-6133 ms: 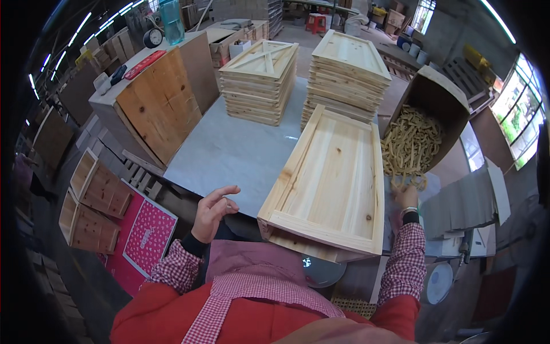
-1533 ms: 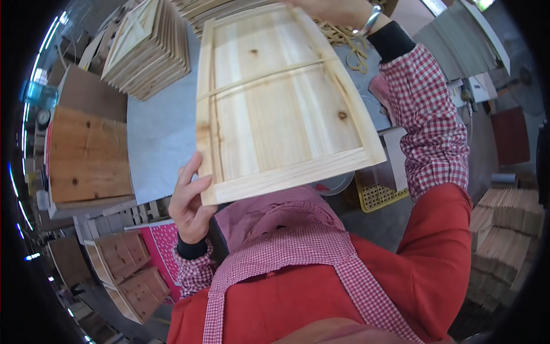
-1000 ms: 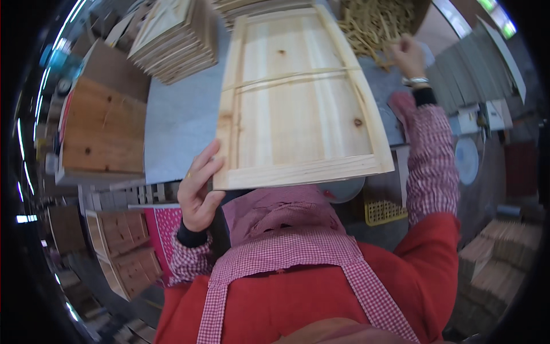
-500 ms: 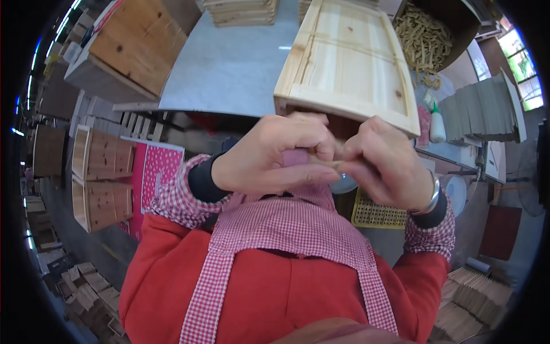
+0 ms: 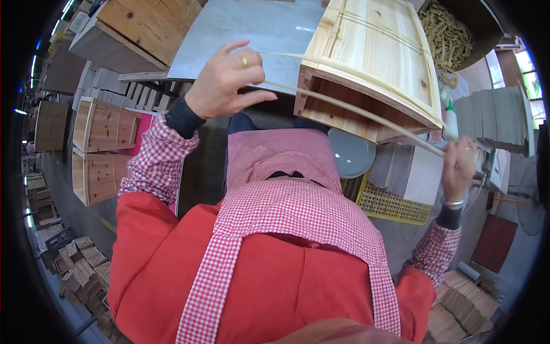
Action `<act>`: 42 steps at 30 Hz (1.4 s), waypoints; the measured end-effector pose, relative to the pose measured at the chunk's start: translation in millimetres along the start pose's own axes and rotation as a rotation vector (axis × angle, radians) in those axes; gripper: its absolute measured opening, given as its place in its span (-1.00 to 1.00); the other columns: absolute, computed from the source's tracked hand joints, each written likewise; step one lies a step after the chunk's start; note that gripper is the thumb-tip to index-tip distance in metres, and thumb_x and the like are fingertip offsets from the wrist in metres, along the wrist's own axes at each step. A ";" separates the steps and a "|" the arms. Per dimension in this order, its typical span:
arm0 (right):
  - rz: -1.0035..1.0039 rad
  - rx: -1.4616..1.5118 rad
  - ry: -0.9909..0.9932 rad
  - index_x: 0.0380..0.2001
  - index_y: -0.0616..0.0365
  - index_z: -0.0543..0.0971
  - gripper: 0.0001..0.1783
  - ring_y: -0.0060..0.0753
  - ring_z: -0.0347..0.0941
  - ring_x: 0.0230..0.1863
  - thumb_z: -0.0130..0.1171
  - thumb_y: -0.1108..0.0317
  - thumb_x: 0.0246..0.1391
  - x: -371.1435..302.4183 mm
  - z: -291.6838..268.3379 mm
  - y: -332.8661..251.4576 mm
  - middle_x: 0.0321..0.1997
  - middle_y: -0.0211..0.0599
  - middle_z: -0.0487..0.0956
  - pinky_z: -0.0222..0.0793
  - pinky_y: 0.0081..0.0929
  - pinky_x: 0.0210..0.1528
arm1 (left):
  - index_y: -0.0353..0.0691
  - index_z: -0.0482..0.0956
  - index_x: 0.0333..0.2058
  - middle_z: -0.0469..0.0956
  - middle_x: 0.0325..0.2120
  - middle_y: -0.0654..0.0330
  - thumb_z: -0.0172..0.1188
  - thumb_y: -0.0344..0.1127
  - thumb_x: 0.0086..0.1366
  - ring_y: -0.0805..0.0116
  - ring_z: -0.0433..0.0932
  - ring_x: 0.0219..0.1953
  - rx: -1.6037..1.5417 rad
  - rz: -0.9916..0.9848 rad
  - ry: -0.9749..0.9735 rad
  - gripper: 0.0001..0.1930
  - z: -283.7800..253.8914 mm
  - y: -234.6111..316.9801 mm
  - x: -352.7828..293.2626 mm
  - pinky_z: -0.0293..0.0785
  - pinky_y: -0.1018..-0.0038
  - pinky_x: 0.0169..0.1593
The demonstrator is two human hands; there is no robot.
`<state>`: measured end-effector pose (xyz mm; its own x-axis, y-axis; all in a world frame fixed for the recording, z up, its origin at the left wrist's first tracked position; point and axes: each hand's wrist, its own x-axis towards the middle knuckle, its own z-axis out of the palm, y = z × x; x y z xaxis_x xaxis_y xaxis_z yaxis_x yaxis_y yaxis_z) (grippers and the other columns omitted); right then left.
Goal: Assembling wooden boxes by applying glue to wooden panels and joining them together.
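Between my two hands a cream elastic band (image 5: 344,104) is stretched wide in front of a pale wooden box (image 5: 378,49). One strand crosses the box's open near end; another runs from my left hand toward its upper edge. Whether the band touches the wood, I cannot tell. My left hand (image 5: 232,80), with a ring on one finger, has the band hooked in its curled fingers, thumb held out, left of the box. Beyond the box's near right corner, my right hand (image 5: 458,166) is closed on the band's other end.
The box lies on a grey-blue table (image 5: 252,28). A carton of similar bands (image 5: 447,37) is at the far right, near a green-tipped bottle (image 5: 451,120) and stacked grey boards (image 5: 492,120). Below are a round basin (image 5: 350,153) and a yellow crate (image 5: 395,205). More wooden boxes (image 5: 109,126) stand left.
My hands have moved from close together in front of the box to far apart, one to each side. The elastic band is now stretched between them, and the box's open end shows.
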<state>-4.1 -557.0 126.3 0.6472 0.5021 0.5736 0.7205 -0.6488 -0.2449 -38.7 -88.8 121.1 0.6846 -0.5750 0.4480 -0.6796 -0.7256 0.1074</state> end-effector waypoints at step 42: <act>0.476 0.510 0.017 -0.30 0.38 0.50 -0.51 -0.37 0.43 -0.39 -0.11 0.06 0.26 151.2 112.8 107.2 -0.42 -0.18 0.55 0.37 -0.43 -0.28 | -0.25 0.49 -0.05 0.58 -0.21 0.15 -0.06 0.10 0.36 0.22 0.55 -0.17 -1.249 -1.035 -0.076 -0.50 122.7 -117.7 206.8 0.44 0.29 -0.07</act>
<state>199.1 -486.1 98.6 0.9208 0.2181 0.3235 0.3888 -0.4447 -0.8069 215.2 -168.7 92.2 0.9452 -0.1058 -0.3088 0.3025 -0.0718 0.9504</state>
